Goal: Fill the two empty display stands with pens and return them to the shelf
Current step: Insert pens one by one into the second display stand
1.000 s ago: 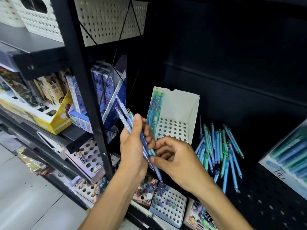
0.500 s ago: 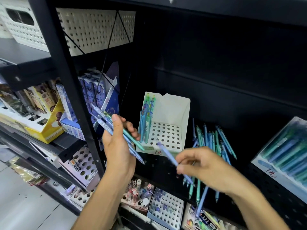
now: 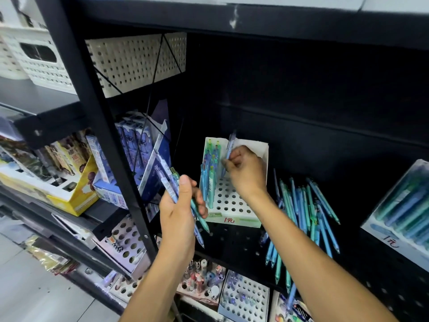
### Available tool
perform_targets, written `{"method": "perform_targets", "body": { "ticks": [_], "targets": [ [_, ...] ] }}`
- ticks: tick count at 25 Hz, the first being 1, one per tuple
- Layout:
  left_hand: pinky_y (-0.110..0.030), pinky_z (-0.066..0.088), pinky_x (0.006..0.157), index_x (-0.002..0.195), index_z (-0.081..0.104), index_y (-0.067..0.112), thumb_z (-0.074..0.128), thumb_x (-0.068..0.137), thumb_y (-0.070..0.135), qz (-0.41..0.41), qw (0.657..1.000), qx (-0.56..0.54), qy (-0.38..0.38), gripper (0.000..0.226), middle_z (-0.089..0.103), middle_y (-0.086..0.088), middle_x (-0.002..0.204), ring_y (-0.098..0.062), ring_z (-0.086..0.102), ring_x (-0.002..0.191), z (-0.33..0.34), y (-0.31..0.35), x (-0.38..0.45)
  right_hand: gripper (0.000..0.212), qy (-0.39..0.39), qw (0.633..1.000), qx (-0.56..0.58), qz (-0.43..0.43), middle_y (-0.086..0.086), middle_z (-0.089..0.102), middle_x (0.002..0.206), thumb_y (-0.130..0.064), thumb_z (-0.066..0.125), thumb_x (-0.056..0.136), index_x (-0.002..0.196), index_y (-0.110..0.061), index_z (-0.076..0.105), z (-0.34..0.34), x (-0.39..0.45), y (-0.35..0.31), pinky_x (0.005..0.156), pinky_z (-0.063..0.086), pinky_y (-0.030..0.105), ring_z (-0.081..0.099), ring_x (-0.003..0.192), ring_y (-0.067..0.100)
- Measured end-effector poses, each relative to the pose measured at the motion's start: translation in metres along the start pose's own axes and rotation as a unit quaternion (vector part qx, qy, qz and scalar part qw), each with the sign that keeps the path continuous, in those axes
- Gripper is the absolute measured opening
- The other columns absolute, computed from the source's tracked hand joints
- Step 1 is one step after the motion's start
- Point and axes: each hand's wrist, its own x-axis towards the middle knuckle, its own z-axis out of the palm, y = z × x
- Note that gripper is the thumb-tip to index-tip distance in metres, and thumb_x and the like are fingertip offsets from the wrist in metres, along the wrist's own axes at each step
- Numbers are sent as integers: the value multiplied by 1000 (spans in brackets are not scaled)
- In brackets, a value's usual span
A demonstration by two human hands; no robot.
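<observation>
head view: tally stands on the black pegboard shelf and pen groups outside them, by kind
white stand, partly filled: 1
full stand at right: 1
loose pen heap: 1
pen bundle in left hand: 1
single pen in right hand: 1
total: 5

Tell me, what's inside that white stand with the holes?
The white stand holds several blue and green pens upright along its left side. The right hand is putting in another pen. Most holes are empty; the hand covers some.
</observation>
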Motion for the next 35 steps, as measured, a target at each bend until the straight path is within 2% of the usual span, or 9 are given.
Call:
{"method": "perform_targets", "body": {
  "ticks": [10,17,19,22,24,27,30,33,35],
  "targets": [
    [-27,40,53,87,55,12,45,103,36,-8,1000,15,-18,31,49,-1,62,-14,44,53,-4,-1,-1,16,-5,996,-88,-33,-14,65,67,-30,69,93,87,-20,57,3,0,7,69,56,32,64,65,5],
    [-28,40,53,88,56,11,45,102,35,-13,999,13,-33,31,49,-2,63,-15,43,53,-4,0,-3,9,-72,992,-99,-14,-7,71,81,-26,68,92,90,-20,63,10,-7,15,68,54,30,65,71,11],
    [-27,38,51,89,57,11,46,100,38,-17,998,11,-51,31,49,-1,63,-14,42,52,-5,0,-3,5,-41,993,-110,-13,-9,71,80,-24,68,92,91,-19,68,4,-9,8,73,57,34,66,72,11],
    [-24,32,47,88,61,13,50,93,43,-37,993,-6,-107,32,48,-3,64,-13,38,48,-6,1,-2,13,22,998,62,-15,-5,69,70,-26,67,93,86,-17,71,-20,-35,-16,68,56,34,64,65,8],
    [-23,30,45,82,63,19,52,91,43,-54,986,-12,-158,28,48,-4,64,-13,36,47,-3,1,-2,15,-108,972,209,-3,3,73,78,-30,68,91,92,-17,75,-37,-55,-37,69,56,28,66,71,11],
    [-24,26,44,80,58,13,51,94,38,-72,969,-2,-236,29,49,-3,60,-12,35,44,4,-3,-7,13,-234,940,247,27,7,68,70,-22,69,91,97,-13,76,-53,-62,-49,73,53,25,63,59,12],
    [-25,25,44,79,65,15,57,95,38,-90,956,1,-278,29,49,-2,58,-11,34,43,7,-8,-12,12,-233,931,274,67,-1,68,74,-15,70,89,100,-13,76,-63,-55,-49,62,47,22,53,63,12],
    [-25,27,44,85,70,18,62,87,41,-104,948,4,-301,24,48,-3,61,-12,35,44,7,-9,-15,14,-249,921,291,70,9,74,89,-19,70,88,98,-12,77,-67,-52,-52,61,47,23,62,73,16],
    [-24,28,45,88,71,16,65,88,40,-110,951,31,-288,24,48,-3,62,-12,36,45,2,-9,-15,13,-176,918,348,72,11,74,87,-19,70,86,94,-9,74,-69,-44,-57,56,48,23,62,68,11]
  ]
}}
